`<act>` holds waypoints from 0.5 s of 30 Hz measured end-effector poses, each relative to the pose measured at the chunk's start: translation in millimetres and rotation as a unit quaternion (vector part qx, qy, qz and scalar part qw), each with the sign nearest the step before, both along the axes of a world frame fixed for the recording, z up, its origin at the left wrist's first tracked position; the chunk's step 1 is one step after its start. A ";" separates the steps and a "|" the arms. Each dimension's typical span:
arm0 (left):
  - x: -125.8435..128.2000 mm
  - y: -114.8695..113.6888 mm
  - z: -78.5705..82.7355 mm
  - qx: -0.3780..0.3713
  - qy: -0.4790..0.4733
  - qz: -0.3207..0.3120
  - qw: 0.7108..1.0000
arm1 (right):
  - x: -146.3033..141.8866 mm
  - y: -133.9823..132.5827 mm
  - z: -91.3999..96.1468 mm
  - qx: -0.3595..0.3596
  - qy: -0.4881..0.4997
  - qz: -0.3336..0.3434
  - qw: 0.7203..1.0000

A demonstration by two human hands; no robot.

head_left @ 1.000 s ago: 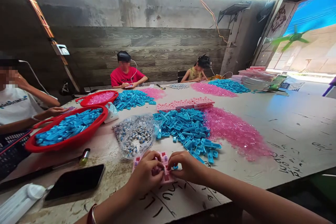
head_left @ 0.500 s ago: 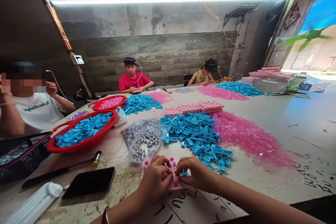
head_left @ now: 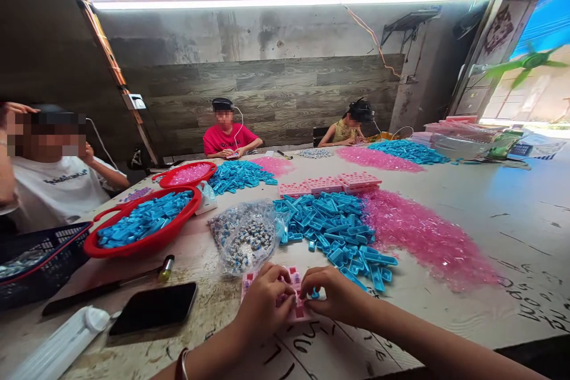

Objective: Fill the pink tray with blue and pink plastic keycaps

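The pink plastic tray with rows of square slots (head_left: 300, 312) lies flat on the large pale tabletop (head_left: 512, 214), at its near edge, under both of the person's hands. Across the table at the left sits a co-worker in a white shirt (head_left: 62, 184), both hands raised near the head; a second ago one of those hands was low beside the basin. Next in size come a spread of clear pink plastic pieces (head_left: 427, 237) and, touching it, a heap of blue oblong plastic pieces (head_left: 325, 219), both beyond the tray. A round red plastic basin (head_left: 91, 244) of similar blue pieces stands to the left. A clear plastic bag of small grey-and-blue parts (head_left: 247, 243) lies just behind the tray, and a black flat phone (head_left: 154, 307) well to its left.

The left hand (head_left: 269, 297) arches over the tray's left part, fingers curled down; whether they grip anything cannot be told. The right hand (head_left: 329, 291) bends finger and thumb to the tray's right part, the closing point hidden. A small blue plastic piece (head_left: 315, 293) shows through the loop of its fingers, perhaps held, perhaps lying beneath. Against half a second ago the fingers have scarcely shifted, so the handwork seems to remain at the same part of the tray.
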State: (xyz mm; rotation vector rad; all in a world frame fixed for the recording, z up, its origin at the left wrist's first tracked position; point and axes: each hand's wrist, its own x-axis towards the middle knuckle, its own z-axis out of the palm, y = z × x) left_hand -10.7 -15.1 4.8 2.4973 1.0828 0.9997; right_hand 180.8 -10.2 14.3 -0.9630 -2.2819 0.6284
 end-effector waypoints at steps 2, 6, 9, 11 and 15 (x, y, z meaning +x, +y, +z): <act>-0.6 -0.1 0.7 0.011 0.011 -0.009 1.000 | 0.3 0.4 -0.8 0.003 0.002 0.002 1.000; -1.7 -0.6 1.3 0.008 0.024 -0.016 1.000 | 1.1 1.3 -2.4 0.008 0.003 0.007 1.000; -3.0 -1.0 0.5 0.004 0.028 -0.020 0.999 | 1.3 1.8 -2.6 0.003 0.006 0.009 1.000; -3.7 -1.4 0.2 0.003 0.033 -0.021 0.999 | 1.4 2.1 -2.5 -0.002 0.009 0.010 1.000; -4.1 -2.1 1.0 0.002 0.047 -0.019 0.999 | 1.7 2.6 -3.1 -0.018 0.009 0.006 1.000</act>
